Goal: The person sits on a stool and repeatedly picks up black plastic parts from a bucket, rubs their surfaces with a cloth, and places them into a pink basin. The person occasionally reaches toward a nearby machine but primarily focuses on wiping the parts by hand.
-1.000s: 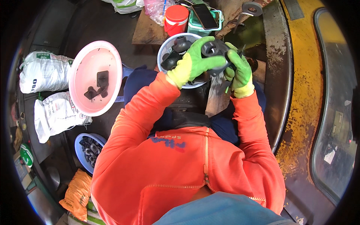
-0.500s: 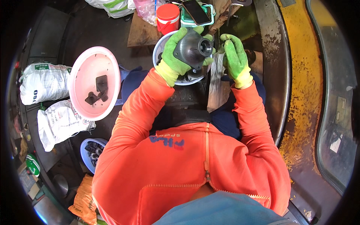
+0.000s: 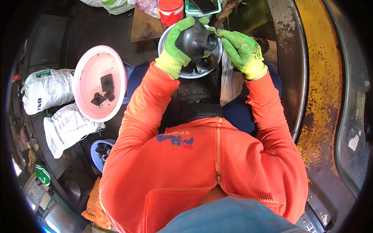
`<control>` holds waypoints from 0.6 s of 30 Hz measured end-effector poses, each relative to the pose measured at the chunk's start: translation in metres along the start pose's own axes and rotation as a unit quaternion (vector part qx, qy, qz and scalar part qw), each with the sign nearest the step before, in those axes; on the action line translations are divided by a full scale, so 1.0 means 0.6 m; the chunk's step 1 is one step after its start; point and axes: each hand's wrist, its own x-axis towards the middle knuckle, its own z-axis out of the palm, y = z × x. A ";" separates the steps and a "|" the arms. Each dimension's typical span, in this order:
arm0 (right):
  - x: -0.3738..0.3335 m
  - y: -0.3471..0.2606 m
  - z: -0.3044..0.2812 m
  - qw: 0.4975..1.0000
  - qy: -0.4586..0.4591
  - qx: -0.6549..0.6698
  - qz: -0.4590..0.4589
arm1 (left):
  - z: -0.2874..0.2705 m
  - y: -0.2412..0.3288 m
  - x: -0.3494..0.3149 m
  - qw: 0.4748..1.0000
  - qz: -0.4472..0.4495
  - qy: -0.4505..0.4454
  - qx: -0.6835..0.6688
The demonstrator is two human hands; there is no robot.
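My left hand (image 3: 174, 48), in a green and yellow glove, is closed around a black moulded boot (image 3: 193, 42) with a flared base and a round hollow neck. That neck points toward my right hand (image 3: 241, 50), gloved alike. Its thumb and fingers are pinched together at the neck's rim. Something thin and small pokes out of the pinch, but its kind is too small to tell. Below the boot is a pale plastic basket (image 3: 196, 75) with more black parts in it, largely covered by my left hand and the boot.
To the left stands a pink basin (image 3: 87, 110) with a few black pieces. Beside it are white sacks (image 3: 46, 91) and a blue tub (image 3: 95, 156) of dark parts. A red container (image 3: 171, 15) and a phone (image 3: 204, 4) lie beyond. A rusty yellow machine frame (image 3: 320, 97) borders the right.
My right hand has come left, bringing its fingertips to the boot's neck. My left hand still grips the boot, now turned a little more toward the right. The whole view has shifted slightly.
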 end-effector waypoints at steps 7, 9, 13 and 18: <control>-0.006 -0.001 0.002 0.999 -0.025 0.024 -0.010 | -0.006 0.004 -0.003 1.000 0.010 -0.014 -0.001; -0.010 0.003 0.007 0.999 -0.034 0.037 -0.007 | -0.007 0.004 -0.004 0.999 0.035 -0.001 0.017; -0.017 0.011 0.021 0.997 -0.043 0.062 -0.009 | -0.010 0.005 -0.005 0.997 0.070 -0.017 0.042; -0.024 0.010 0.034 0.990 -0.049 0.130 0.012 | -0.009 0.008 -0.009 0.985 0.135 -0.025 0.107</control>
